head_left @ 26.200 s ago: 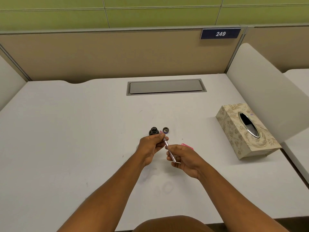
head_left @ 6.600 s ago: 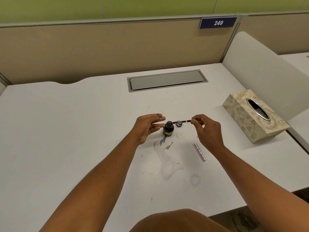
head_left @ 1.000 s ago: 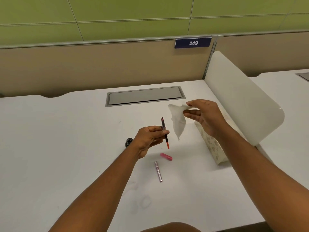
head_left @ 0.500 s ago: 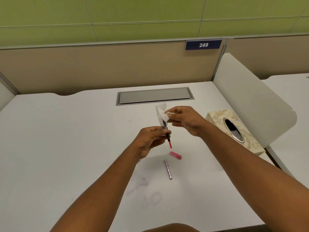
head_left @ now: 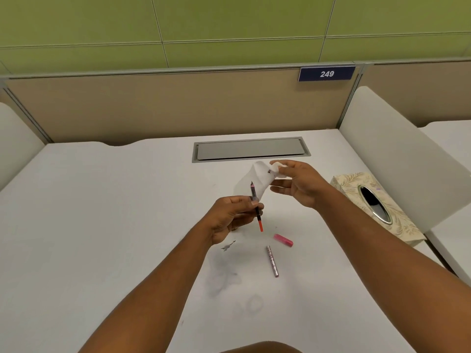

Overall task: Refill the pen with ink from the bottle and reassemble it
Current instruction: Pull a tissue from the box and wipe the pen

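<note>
Head view showed the left hand [head_left: 233, 215] pinched shut on the pen's inner section [head_left: 255, 205], held nearly upright with the nib at the top and the red converter end pointing down toward the desk [head_left: 102, 212]. The right hand [head_left: 297, 183] gripped a white tissue [head_left: 257, 178] between thumb and forefinger, its remaining fingers spread loosely. The two hands stood apart, the right one up and to the right of the left.

Change noted: half a second earlier the tissue was pressed against the nib; at this moment it had been drawn back and hung just behind the nib, with a small dark ink spot visible on it. This indicated that one wiping pass on the nib had been made.

Parts on the desk:
- silver barrel [head_left: 272, 261], lying flat, near the left hand
- pink cap [head_left: 283, 240], lying flat, just beyond the barrel
- tissue box [head_left: 397, 220], at the right edge
- ink smudges [head_left: 228, 247] on the surface below the left hand

The ink bottle could not be seen; it was probably hidden behind the left hand.

Judgement: filling appeared complete and cleaning was nearly done. The remaining steps were likely to set the tissue down, fit the barrel over the converter, and then cap the pen
</note>
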A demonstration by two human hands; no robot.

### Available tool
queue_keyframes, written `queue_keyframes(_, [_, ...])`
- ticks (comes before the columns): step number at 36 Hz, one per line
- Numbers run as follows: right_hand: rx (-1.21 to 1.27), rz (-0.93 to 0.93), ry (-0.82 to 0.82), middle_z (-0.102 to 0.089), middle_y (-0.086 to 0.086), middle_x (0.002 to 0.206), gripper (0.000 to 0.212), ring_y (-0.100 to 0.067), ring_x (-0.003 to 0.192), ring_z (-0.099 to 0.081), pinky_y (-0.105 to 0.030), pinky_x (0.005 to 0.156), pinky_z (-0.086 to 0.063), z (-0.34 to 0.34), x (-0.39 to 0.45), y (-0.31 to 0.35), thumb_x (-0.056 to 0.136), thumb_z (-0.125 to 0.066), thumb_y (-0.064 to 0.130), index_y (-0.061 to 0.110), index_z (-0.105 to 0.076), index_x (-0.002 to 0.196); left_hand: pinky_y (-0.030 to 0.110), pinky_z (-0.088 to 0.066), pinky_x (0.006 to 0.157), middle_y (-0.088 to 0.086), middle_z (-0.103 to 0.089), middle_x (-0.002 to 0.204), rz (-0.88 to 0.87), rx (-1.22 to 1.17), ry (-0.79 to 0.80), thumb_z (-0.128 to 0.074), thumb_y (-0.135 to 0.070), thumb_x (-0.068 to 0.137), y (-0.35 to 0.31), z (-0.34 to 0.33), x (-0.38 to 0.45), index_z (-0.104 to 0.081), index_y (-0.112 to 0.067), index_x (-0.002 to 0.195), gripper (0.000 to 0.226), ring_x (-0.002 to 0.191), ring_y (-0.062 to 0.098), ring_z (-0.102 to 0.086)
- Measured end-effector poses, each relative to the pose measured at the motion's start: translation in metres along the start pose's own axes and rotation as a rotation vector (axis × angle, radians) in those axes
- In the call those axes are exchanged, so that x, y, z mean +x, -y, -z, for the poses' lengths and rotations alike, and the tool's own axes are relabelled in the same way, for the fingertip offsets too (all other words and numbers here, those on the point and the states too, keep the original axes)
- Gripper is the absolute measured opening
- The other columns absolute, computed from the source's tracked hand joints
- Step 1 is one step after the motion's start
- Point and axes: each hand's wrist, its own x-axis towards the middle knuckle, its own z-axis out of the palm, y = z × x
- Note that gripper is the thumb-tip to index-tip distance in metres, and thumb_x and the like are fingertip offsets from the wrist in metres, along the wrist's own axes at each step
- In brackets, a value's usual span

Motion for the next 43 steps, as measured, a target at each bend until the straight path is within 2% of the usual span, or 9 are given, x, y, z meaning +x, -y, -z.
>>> queue_keyframes(5, [0.297,-0.055,-0.023,-0.062,-0.017,0.121,0.021,-0.032,0.088,-0.074,-0.039,0.073,-0.062,0.005,0.0,0.001,0.101,-0.048,0.002,0.006,-0.065,0.112,0.02,-0.055,0.07,0.017,-0.075,0.11,-0.021,-0.012,-0.004,-0.073,-0.016,0.089,-0.005,0.006,-0.003,-0.073,0.001,0.113,0.03,0.102,0.025,-0.073])
queue_keyframes(10, [0.482,-0.09,-0.003,-0.069,-0.015,0.109,0.021,-0.022,0.08,-0.076,-0.03,0.068,-0.062,-0.004,-0.005,-0.003,0.101,-0.044,0.001,0.003,-0.062,0.112,0.018,-0.054,0.064,0.017,-0.076,0.107,-0.023,0.001,-0.003,-0.071,-0.015,0.09,-0.009,0.007,-0.003,-0.072,0.002,0.113,0.029,0.09,0.02,-0.074])
queue_keyframes(14, [0.534,-0.136,-0.001,-0.071,-0.017,0.104,0.024,-0.021,0.08,-0.076,-0.027,0.064,-0.061,-0.015,-0.006,-0.011,0.099,-0.049,-0.001,-0.004,-0.06,0.12,0.019,-0.055,0.068,0.019,-0.075,0.108,-0.024,0.005,-0.005,-0.072,-0.015,0.089,-0.009,0.007,-0.002,-0.073,0.002,0.111,0.028,0.09,0.021,-0.074])
queue_keyframes(18, [0.341,-0.192,0.032,-0.076,-0.011,0.092,0.018,-0.02,0.078,-0.072,-0.028,0.071,-0.059,-0.024,-0.008,-0.02,0.096,-0.059,0.007,0.002,-0.067,0.111,0.02,-0.055,0.072,0.017,-0.076,0.105,-0.028,0.025,0.003,-0.071,-0.017,0.09,-0.008,0.007,-0.002,-0.075,0.0,0.109,0.025,0.09,0.019,-0.074])
queue_keyframes(23, [0.143,-0.206,0.092,-0.071,-0.013,0.113,0.032,-0.03,0.093,-0.069,-0.045,0.092,-0.054,-0.027,-0.006,-0.028,0.094,-0.065,0.022,0.006,-0.067,0.121,0.02,-0.056,0.069,0.015,-0.077,0.101,-0.028,0.027,-0.041,-0.069,-0.014,0.091,-0.007,0.007,-0.004,-0.073,0.002,0.112,0.027,0.084,0.019,-0.075])
queue_keyframes(25, [0.126,-0.212,0.133,-0.068,-0.017,0.12,0.035,-0.034,0.095,-0.069,-0.049,0.092,-0.056,-0.026,-0.007,-0.029,0.094,-0.065,0.023,0.005,-0.065,0.125,0.021,-0.057,0.072,0.016,-0.076,0.102,-0.025,0.029,-0.045,-0.07,-0.014,0.091,-0.006,0.007,-0.004,-0.073,0.003,0.112,0.027,0.089,0.023,-0.075])
queue_keyframes(32, [-0.017,-0.125,0.246,-0.072,-0.013,0.111,0.032,-0.028,0.095,-0.069,-0.043,0.096,-0.052,-0.032,-0.009,-0.023,0.094,-0.063,0.019,0.007,-0.064,0.124,0.028,-0.057,0.084,0.017,-0.076,0.104,-0.025,0.055,-0.021,-0.069,-0.014,0.092,-0.005,0.014,-0.006,-0.075,0.001,0.106,0.022,0.094,0.024,-0.075])
queue_keyframes(37, [-0.11,-0.067,0.232,-0.074,-0.009,0.104,0.024,-0.018,0.085,-0.07,-0.027,0.077,-0.054,-0.036,-0.011,-0.023,0.095,-0.062,0.01,0.009,-0.067,0.118,0.029,-0.056,0.085,0.016,-0.077,0.105,-0.013,0.08,-0.023,-0.07,-0.015,0.091,-0.003,0.016,-0.007,-0.074,0.002,0.11,0.025,0.094,0.023,-0.075])
queue_keyframes(43, [-0.16,-0.048,0.219,-0.074,-0.007,0.102,0.015,-0.019,0.086,-0.069,-0.026,0.073,-0.056,-0.039,-0.012,-0.024,0.092,-0.065,0.009,0.01,-0.072,0.106,0.026,-0.056,0.08,0.015,-0.077,0.108,0.009,0.109,-0.015,-0.072,-0.013,0.089,-0.004,0.014,-0.007,-0.074,-0.001,0.111,0.025,0.103,0.026,-0.073])
